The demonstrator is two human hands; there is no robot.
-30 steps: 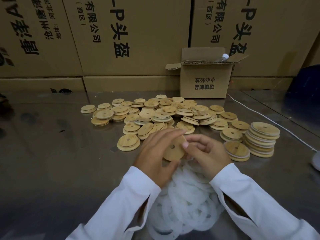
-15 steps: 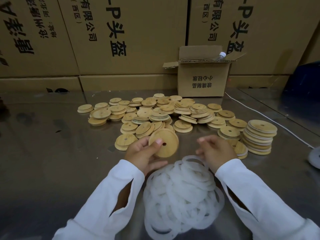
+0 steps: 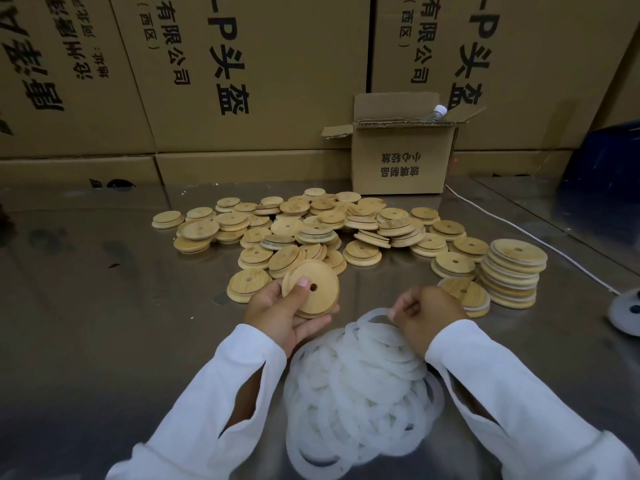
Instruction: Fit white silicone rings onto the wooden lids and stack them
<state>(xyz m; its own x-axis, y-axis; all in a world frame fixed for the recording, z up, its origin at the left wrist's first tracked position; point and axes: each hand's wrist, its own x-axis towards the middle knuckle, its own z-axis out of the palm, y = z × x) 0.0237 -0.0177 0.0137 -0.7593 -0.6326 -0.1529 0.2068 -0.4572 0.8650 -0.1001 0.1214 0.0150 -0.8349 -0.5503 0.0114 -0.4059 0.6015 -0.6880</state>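
My left hand (image 3: 277,311) grips a round wooden lid (image 3: 317,284) with a small centre hole, thumb on its face, tilted toward me. My right hand (image 3: 424,317) pinches the top white silicone ring (image 3: 375,315) of a loose heap of rings (image 3: 360,393) lying between my forearms. Several loose wooden lids (image 3: 311,230) are spread over the metal table (image 3: 104,323) beyond my hands. To the right stands a neat stack of lids with rings (image 3: 514,271), and one ringed lid (image 3: 464,294) lies beside it, partly behind my right hand.
A small open cardboard box (image 3: 398,161) with a bottle cap showing stands behind the lids. Large printed cartons (image 3: 242,81) wall off the back. A white cable (image 3: 540,244) runs along the right to a white round device (image 3: 627,311). A dark blue object (image 3: 609,157) sits far right.
My hands came apart: the left kept the lid and moved it left, the right dropped to the ring heap and took hold of a ring.
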